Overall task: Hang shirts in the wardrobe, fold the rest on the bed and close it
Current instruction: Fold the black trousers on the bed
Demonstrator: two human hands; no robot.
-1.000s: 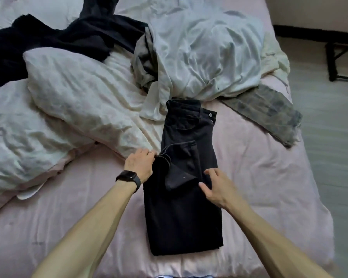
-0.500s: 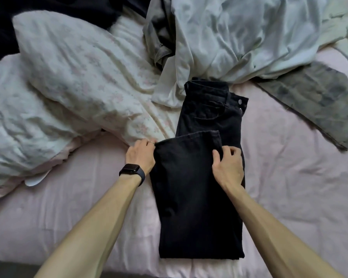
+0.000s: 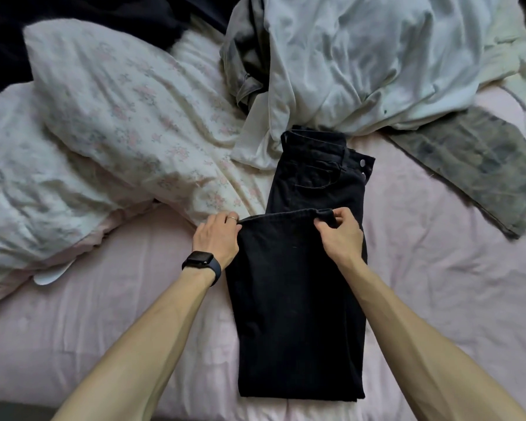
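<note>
Black jeans (image 3: 298,314): folded lengthwise and flat on the bed, waistband at the far end. The leg ends are doubled back over the upper part, so the hem runs across just below the pocket.
Left hand (image 3: 216,238): at the hem's left corner, knuckles up, fingers curled down over the edge of the cloth and gripping it. One finger wears a ring (image 3: 232,218).
Right hand (image 3: 342,235): at the hem's right corner, thumb and bent fingers pinching the cloth.
Arms: both bare forearms reach forward from the near edge. The left runs beside the jeans and the right crosses over their right edge. A black watch (image 3: 199,259) sits on the left wrist.
Bed (image 3: 119,314): pink sheet, bearing everything here.
Pillow (image 3: 128,117): floral and rumpled, left of the jeans, its near edge just beside the left hand.
White shirt (image 3: 362,56): a crumpled heap at the far end, touching the waistband.
Grey garment (image 3: 474,156): right of the jeans and apart from them, its far end tucked under the white heap.
Dark cloth (image 3: 73,13): far left, behind the pillow.
</note>
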